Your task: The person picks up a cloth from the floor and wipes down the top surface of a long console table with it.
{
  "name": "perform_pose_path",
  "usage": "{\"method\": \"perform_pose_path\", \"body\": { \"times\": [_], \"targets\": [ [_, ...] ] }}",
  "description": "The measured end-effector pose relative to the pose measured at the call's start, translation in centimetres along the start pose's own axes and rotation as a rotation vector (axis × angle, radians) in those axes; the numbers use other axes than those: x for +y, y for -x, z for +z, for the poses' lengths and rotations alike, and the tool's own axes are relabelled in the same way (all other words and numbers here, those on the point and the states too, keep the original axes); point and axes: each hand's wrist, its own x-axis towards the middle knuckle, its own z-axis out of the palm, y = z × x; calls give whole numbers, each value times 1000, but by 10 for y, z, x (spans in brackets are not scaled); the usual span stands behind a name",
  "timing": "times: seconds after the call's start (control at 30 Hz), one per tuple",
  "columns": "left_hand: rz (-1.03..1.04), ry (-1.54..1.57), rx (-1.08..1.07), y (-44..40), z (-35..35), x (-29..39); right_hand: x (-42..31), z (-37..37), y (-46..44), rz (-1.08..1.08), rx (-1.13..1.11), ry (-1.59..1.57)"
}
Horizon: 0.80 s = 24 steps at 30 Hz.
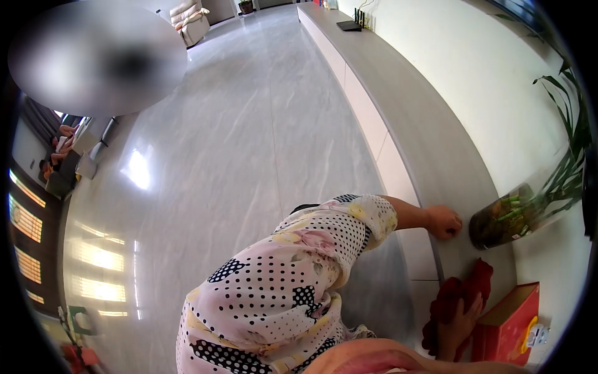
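My left hand (pixel 443 222) rests on the grey top of a long low cabinet (pixel 408 118), its fingers curled in and nothing visible in them. Close beside it stands a glass vase (pixel 504 218) with green stems and leaves. Nearer the bottom right, my right hand (pixel 460 321) lies against a bunched dark red cloth (pixel 478 280) and grips it. Part of that hand and its fingertips are hidden in the folds. Just right of the cloth is a red box (pixel 507 321) with a yellow and silver item on its side.
A black router (pixel 350 26) sits at the cabinet's far end by the wall. Grey glossy floor (pixel 237 143) stretches to the left. A beige armchair (pixel 189 23) stands far back. People sit on a sofa at the far left. A blurred oval covers the upper left.
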Motion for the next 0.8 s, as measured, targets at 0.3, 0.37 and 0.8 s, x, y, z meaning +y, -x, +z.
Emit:
{"method": "perform_pose_path", "body": {
  "times": [0.3,0.37,0.8],
  "targets": [
    [-20,-39,12,0,2,1,29,11,42,-87,155,78],
    [-16,-42,8,0,2,0,42,22,55,52,83,-5],
    [-48,3,-49,-1,9,0,104,-4,169,40,226,213]
  ]
}}
